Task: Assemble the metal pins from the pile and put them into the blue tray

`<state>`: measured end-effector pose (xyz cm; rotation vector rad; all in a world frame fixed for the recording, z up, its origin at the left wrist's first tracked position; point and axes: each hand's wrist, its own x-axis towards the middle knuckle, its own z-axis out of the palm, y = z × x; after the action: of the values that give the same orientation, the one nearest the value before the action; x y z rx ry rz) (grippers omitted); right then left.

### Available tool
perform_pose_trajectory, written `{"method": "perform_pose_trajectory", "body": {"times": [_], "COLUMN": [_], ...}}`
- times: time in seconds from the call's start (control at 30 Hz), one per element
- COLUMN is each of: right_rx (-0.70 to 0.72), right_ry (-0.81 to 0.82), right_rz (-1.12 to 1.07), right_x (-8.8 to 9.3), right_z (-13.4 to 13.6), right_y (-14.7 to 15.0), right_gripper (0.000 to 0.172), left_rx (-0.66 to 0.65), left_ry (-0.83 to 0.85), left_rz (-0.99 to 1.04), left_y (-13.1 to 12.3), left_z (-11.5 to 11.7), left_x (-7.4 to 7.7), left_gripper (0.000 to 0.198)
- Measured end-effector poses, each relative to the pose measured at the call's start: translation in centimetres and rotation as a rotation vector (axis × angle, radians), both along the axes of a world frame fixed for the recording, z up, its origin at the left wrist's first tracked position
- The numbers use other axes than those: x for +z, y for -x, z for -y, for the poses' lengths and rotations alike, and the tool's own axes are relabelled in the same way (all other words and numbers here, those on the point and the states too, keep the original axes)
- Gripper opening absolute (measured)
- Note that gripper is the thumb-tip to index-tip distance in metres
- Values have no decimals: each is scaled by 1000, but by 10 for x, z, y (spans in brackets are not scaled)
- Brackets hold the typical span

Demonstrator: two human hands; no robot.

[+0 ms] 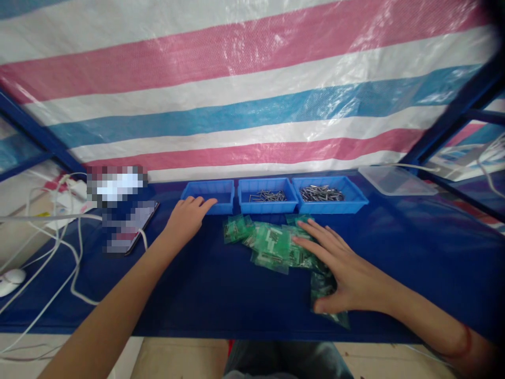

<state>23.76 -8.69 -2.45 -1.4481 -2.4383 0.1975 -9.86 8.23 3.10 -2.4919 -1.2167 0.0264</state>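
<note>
On the blue table lies a heap of small clear-and-green plastic bags (272, 242) with metal pieces inside. Over the heap's right side my right hand (335, 263) is spread, fingers apart, touching the bags; a darker bag (321, 287) shows partly under its thumb. My left hand (187, 216) is at the front left corner of the left blue bin (224, 192), thumb stretched out along the rim; its fingertips are partly hidden. Loose metal screws or pins lie in the middle bin (270, 196), and more fill the right bin (321, 193).
A phone (136, 226) with a cable lies at the left, near a pixelated bright object (118, 184). White cables (74, 252) and a mouse (11, 281) are at the far left. A clear plastic lid or tray (396, 180) sits back right. Striped sheeting (236, 105) hangs behind.
</note>
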Motion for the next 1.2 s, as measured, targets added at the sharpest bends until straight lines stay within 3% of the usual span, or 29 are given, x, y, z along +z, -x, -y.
{"method": "perform_pose_trajectory", "body": {"times": [0.33,0.47,0.53,0.6,0.67,0.77,0.83,1.03,1.2], "right_rx": [-1,3,5,5,6,2,-7,-24,-189], "right_ry": [2,1,9,8,-14,-75,-111,-179,-261], "right_rz": [3,5,7,11,9,-9,-19,-136,-315], "right_x": [2,6,8,9,10,9,8,4,-1], "right_z": [-11,-19,-24,-27,-28,-26,-24,-21,-18], "right_y": [-1,3,6,9,12,16,17,6,-12], "right_gripper": [105,103,100,95,87,70,60,42,26], "left_rx": [-54,-309,-481,-539,-515,-461,-453,-414,-463], "left_ry": [-65,-65,91,221,301,375,394,399,376], "left_rz": [84,269,299,313,336,369,402,459,446], "left_y": [-3,-14,-26,-39,-50,-57,-59,-57,-55], "left_z": [3,26,42,56,65,70,72,86,90], "left_x": [0,0,-7,-17,-27,-34,-34,-34,-36], "left_gripper": [60,49,46,60,76,84,80,42,52]}}
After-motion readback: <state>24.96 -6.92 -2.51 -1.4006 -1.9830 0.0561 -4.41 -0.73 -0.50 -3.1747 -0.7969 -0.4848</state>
